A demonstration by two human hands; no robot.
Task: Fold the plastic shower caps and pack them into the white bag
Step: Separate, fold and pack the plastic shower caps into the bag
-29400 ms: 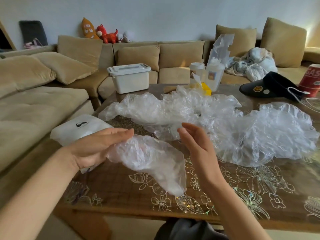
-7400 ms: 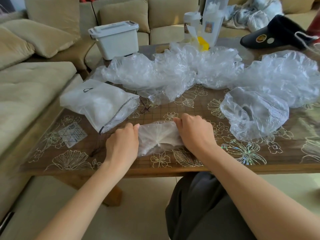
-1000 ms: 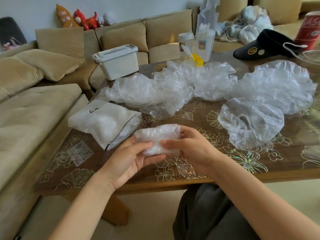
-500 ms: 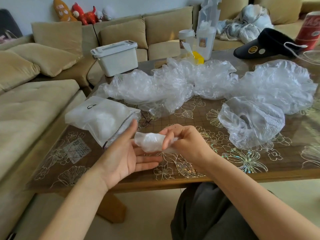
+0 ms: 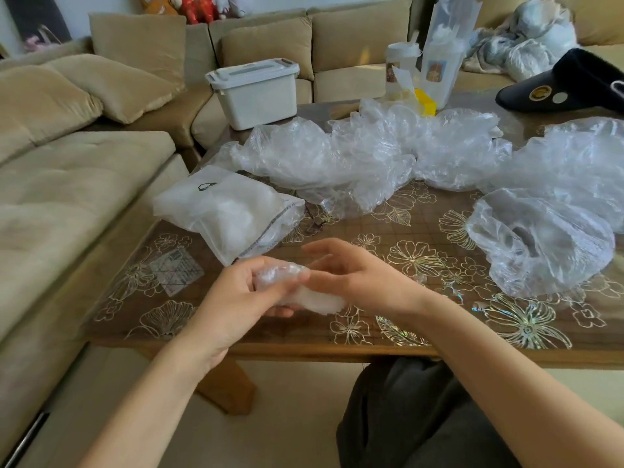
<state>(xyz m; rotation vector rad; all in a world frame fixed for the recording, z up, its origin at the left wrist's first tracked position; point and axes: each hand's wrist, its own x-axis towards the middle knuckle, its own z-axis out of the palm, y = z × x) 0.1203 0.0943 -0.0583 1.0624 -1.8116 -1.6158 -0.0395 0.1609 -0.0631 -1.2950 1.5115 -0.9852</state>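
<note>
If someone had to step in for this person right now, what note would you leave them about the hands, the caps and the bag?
Left hand grips a folded shower cap above the near edge of the table. Right hand is open, with its fingers beside that bundle.
White bag lies on the table just beyond the hands and looks partly filled.
Done: this cap is folded small, but it is not yet in the bag.
Left: pack it, then fold the loose shower caps heaped farther back and to the right.
</note>
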